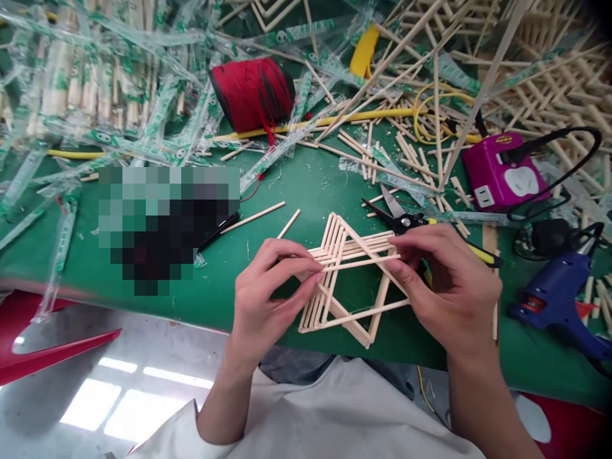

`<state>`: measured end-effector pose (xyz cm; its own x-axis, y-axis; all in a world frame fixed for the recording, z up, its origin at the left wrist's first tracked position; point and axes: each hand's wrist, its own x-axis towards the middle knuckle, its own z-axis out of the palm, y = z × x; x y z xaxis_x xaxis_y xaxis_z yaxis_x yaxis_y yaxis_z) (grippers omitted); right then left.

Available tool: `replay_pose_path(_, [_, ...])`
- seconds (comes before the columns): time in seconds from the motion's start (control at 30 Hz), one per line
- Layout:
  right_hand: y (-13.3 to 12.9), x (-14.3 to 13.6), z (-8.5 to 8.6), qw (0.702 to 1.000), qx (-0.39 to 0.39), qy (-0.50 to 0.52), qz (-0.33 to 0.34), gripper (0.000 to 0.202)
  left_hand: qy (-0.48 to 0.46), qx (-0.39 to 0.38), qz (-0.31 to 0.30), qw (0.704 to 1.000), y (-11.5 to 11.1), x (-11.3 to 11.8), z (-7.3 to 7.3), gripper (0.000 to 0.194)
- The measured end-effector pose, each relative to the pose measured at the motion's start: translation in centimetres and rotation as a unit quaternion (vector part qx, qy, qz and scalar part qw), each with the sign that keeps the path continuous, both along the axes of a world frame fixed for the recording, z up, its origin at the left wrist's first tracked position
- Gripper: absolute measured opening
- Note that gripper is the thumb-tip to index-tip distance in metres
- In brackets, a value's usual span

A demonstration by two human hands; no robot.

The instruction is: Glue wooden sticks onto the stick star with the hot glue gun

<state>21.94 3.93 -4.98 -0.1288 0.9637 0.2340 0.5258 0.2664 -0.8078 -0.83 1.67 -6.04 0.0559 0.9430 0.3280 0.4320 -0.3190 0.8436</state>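
A six-pointed star frame (329, 306), built from stacked thin wooden sticks, stands at the table's front edge between my hands. Across its upper part runs a loose-looking wooden stick (361, 262). My left hand (270, 287) pinches this stick's left end with thumb and fingers, against the frame's left side. At the other end my right hand (442, 280) grips it between thumb and fingers. Whether the stick touches the layers beneath, I cannot tell. Just behind my right hand lie cutters (406, 220) with black and yellow handles, jaws apart.
A blue glue gun (557, 303) and a purple power adapter (504, 169) with a black cord are at right. Behind are a red thread spool (255, 94), plastic-wrapped chopsticks (86, 95), cut sticks and latticed stick pieces (549, 95). A pixelated dark patch covers the left.
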Motion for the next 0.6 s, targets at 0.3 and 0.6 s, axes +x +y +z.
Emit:
replay_pose_path(0.3, [0.30,0.29,-0.27,1.000,0.008,0.001,-0.008,0.021,-0.027,-0.002,-0.002,1.000,0.20,-0.18,-0.17,0.023])
replay_pose_path(0.6, [0.18,0.54,-0.45,1.000,0.016,0.014,-0.007,0.028,-0.041,0.003,-0.006,0.999,0.35,-0.47,-0.29,0.025])
